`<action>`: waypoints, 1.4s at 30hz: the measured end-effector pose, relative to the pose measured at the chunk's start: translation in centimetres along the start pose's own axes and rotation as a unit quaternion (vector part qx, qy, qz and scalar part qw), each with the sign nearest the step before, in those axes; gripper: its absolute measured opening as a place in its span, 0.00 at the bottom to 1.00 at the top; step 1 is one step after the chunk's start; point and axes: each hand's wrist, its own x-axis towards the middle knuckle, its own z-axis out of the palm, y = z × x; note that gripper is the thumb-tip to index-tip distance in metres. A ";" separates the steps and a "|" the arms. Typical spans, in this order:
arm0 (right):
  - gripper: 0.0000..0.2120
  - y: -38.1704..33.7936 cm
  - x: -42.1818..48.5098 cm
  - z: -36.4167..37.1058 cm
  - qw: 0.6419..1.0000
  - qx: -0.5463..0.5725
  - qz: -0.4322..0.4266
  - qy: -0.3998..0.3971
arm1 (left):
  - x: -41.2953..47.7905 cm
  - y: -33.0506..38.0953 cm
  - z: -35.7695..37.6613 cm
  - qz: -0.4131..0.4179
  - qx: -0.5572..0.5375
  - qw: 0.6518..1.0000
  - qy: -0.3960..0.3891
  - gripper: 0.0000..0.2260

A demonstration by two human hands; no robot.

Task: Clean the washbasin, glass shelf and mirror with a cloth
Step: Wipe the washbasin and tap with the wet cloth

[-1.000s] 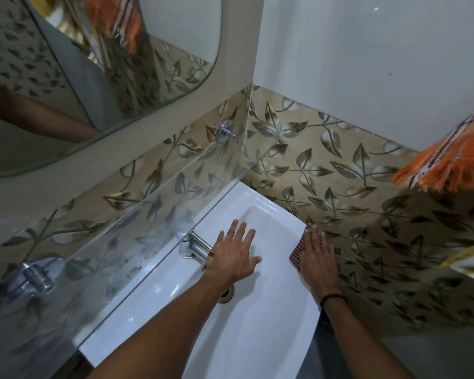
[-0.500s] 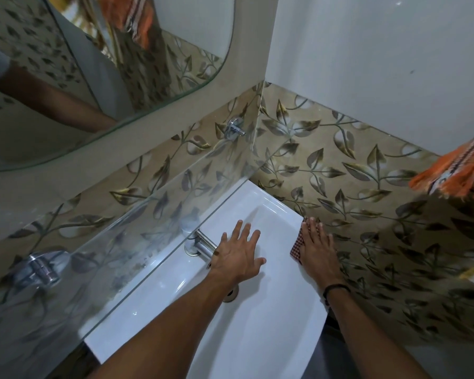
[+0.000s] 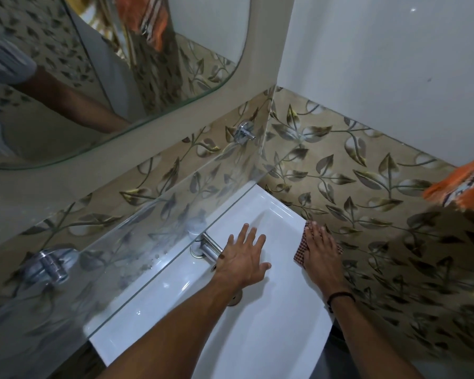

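A white washbasin [image 3: 260,340] fills the lower middle. My left hand [image 3: 242,259] lies flat with spread fingers inside the bowl, beside the chrome tap [image 3: 210,247]. My right hand [image 3: 322,251] presses a small red checked cloth [image 3: 301,251] flat against the basin's right rim, close to the tiled wall. A smudged glass shelf [image 3: 126,242] runs above the basin's back edge on chrome brackets [image 3: 47,265]. The mirror [image 3: 99,77] hangs at the upper left and reflects my arm.
Leaf-patterned tiles [image 3: 367,187] cover both walls of the corner. An orange fringed towel [image 3: 463,190] hangs at the right edge. The drain [image 3: 234,299] shows partly under my left forearm.
My right hand has slid the cloth a little farther along the right rim, toward the back corner. My left hand stays flat in the bowl. The camera has tilted slightly.
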 end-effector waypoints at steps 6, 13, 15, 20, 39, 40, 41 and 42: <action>0.33 -0.5 3.1 -0.4 0.999 -0.003 -0.036 -0.021 | 0.0 0.0 0.0 -0.001 0.015 1.000 0.003 0.35; 0.33 0.4 1.9 -0.2 0.999 -0.030 -0.039 -0.009 | 0.1 0.1 0.0 -0.006 -0.005 1.000 0.001 0.35; 0.32 -0.1 2.4 0.2 0.999 -0.031 -0.031 -0.015 | 0.1 0.0 0.1 -0.008 -0.011 1.000 -0.005 0.35; 0.32 -2.0 7.1 -0.5 0.996 0.012 -0.082 -0.031 | 0.2 -0.2 0.7 0.001 0.001 1.000 0.014 0.34; 0.30 -5.3 10.7 -0.4 0.996 0.033 -0.087 -0.009 | 0.4 -0.1 1.0 -0.004 -0.005 1.000 0.015 0.35; 0.31 -5.2 10.6 -0.3 0.995 0.031 -0.090 -0.005 | 0.4 0.0 0.9 -0.006 -0.003 1.000 0.018 0.34; 0.32 -4.8 10.3 -0.2 0.995 0.031 -0.096 0.003 | 0.4 0.0 0.9 -0.008 -0.002 1.000 0.016 0.34; 0.32 -4.3 9.8 -0.1 0.994 0.034 -0.099 0.011 | 0.4 0.0 0.8 -0.010 -0.001 1.000 0.013 0.34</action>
